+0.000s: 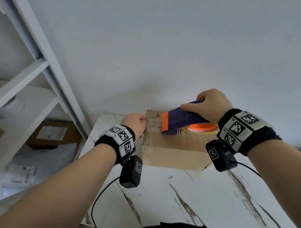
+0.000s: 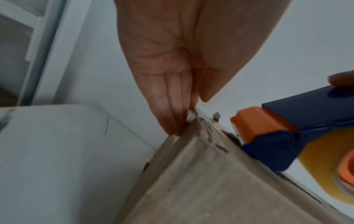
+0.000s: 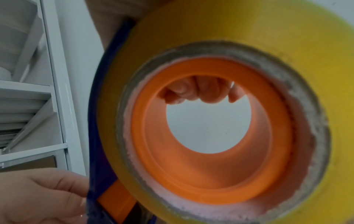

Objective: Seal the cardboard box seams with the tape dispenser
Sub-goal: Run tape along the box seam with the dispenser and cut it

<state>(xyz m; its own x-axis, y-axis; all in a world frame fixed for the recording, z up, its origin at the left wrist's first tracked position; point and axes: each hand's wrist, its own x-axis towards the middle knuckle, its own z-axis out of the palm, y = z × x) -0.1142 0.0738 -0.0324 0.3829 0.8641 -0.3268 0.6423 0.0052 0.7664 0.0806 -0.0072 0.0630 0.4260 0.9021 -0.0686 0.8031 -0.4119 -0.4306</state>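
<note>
Both your forearms reach forward, each with a black band at the wrist. Your left hand [image 1: 135, 124] keeps its fingers [image 2: 170, 106] straight and close together, tips pointing down. Your right hand [image 1: 207, 106] is raised higher, its fingers [image 3: 193, 92] curled, thumb stretched forward.

The blue-and-orange plastic tape dispenser [image 1: 180, 121] hides part of the brown cardboard box [image 1: 175, 150] top. Its yellowish tape roll [image 3: 239, 27] fills the right wrist view, cut off by the frame edges. Shelf package labels are unreadably small.
</note>
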